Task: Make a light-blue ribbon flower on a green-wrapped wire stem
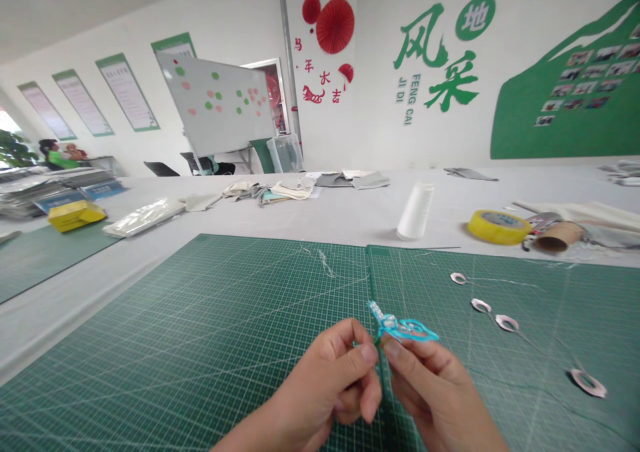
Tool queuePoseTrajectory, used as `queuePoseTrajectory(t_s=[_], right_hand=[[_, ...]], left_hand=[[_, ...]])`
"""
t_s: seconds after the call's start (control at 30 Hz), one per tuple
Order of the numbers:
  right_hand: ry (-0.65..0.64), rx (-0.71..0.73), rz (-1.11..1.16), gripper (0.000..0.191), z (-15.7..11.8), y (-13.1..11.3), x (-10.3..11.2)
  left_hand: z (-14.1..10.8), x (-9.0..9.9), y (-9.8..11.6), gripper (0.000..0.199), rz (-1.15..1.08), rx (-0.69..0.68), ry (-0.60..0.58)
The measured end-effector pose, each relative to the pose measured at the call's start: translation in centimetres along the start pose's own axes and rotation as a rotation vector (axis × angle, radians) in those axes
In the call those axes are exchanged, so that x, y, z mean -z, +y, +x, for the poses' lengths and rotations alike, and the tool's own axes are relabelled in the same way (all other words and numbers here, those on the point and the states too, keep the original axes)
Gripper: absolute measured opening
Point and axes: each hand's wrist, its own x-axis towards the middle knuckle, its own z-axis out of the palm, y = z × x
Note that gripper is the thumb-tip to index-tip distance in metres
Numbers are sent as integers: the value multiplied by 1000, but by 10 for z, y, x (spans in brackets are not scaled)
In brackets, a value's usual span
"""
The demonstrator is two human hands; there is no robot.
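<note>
My right hand [435, 379] pinches a bright blue, looped ornament [413, 331] with clear, bead-like parts between thumb and forefinger. Its loops stick out above the fingertips, one to the right and one up to the left. Close beside it, my left hand [340, 375] is closed, thumb pressed against the bent forefinger. Something thin and dark green shows at the left fingertips, by the ornament's base; whether they grip it is too small to tell. Both hands are held above the green cutting mat [225, 319]. A thin green thread [540, 389] trails over the mat at right.
Several pinkish rings with thin stems, one a ring [507, 323], lie on the mat's right. Behind stand a white thread cone [416, 212], yellow tape roll [499, 227] and cardboard tube [557, 236]. Fabric pieces [293, 189] and a yellow box [76, 216] lie farther left.
</note>
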Motion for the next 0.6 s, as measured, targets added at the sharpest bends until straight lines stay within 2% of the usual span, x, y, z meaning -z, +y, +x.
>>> queuePoseTrajectory(t_s=[0.13, 0.33, 0.6], right_hand=[[-10, -14, 18, 27, 0, 1, 0], [-20, -14, 16, 29, 0, -1, -1], [-41, 0, -8, 26, -3, -2, 0]], left_hand=[[1, 1, -1, 25, -26, -18, -12], [3, 4, -4, 26, 57, -6, 106], [2, 1, -1, 29, 110, -45, 78]])
